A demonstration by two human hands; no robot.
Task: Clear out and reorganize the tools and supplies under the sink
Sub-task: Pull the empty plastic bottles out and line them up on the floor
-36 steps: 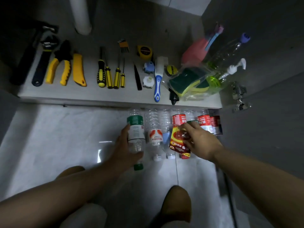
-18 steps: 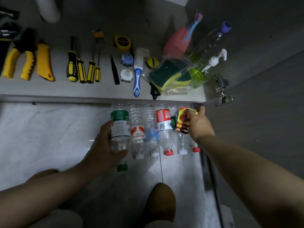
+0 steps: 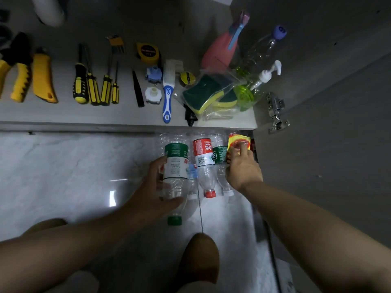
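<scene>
Head view, nearest bit: a bent knee (image 3: 198, 256) over the pale floor tiles (image 3: 63, 170).
Left hand: the left hand (image 3: 156, 187) is wrapped round a clear green-label bottle (image 3: 176, 163), whose green cap (image 3: 174, 220) points back at the person.
Right hand: the right hand (image 3: 243, 168) has its fingers curled onto a yellow-red bottle (image 3: 239, 141), right beside the cabinet door (image 3: 328, 144).
Between the hands: a red-label bottle (image 3: 203, 153) and a second green-labelled one (image 3: 220, 154) lie side by side on the floor, just in front of the shelf (image 3: 127, 117) edge.
Shelf, left to right: yellow pliers (image 3: 19, 81), utility knife (image 3: 43, 79), screwdrivers (image 3: 93, 87), tape measure (image 3: 148, 52), blue-white brush (image 3: 168, 96), bagged sponges (image 3: 209, 92) (pretty tidy row, honestly).
Back right corner: green pump bottle (image 3: 251, 89), pink spray bottle (image 3: 220, 49), clear bottle with a purple cap (image 3: 262, 51).
Far back: white pipe (image 3: 48, 11).
</scene>
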